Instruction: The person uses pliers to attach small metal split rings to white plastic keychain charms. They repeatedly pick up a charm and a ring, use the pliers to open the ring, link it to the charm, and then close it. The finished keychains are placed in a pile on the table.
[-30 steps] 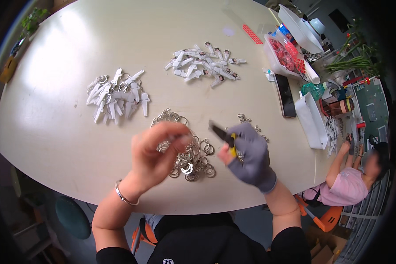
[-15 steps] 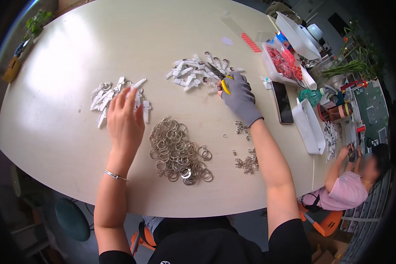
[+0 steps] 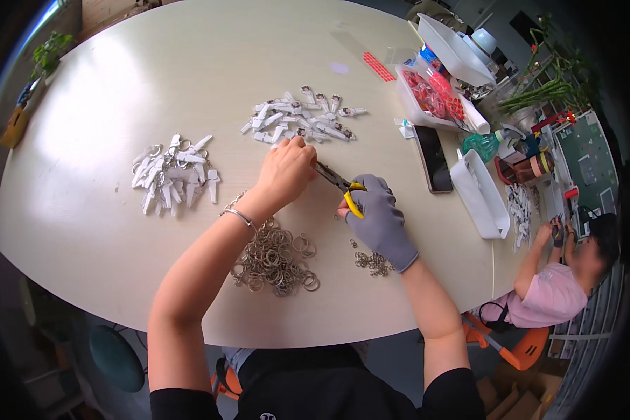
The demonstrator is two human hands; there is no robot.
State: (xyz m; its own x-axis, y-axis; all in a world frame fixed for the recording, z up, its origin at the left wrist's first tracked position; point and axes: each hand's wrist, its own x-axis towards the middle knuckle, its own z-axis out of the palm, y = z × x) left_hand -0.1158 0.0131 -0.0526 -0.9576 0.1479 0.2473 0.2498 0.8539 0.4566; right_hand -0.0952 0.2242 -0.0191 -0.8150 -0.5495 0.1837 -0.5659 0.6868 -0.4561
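My right hand [image 3: 381, 224], in a grey glove with bare fingertips, grips needle-nose pliers [image 3: 339, 183] with yellow handles. Their dark jaws point up and left, close to the fingers of my left hand [image 3: 287, 171]. That hand is bare, its fingers curled together at the near edge of a pile of small white elongated pieces [image 3: 266, 119]; its fingertips are hidden, so what they pinch cannot be made out. Below my left wrist lies a heap of metal split rings [image 3: 276, 259], partly covered by the forearm. Small metal links [image 3: 374, 263] lie near my right wrist.
At left sits another pile of white pieces with rings [image 3: 171, 175]. To the right are a phone [image 3: 432, 159], a white tray [image 3: 477, 196] and a clear box of red packets [image 3: 427, 98]. A person in pink [image 3: 549, 294] works at far right.
My left hand has left the left pile and swung right to the far pile's near edge. My right hand has drawn the pliers nearer and lower, away from that pile.
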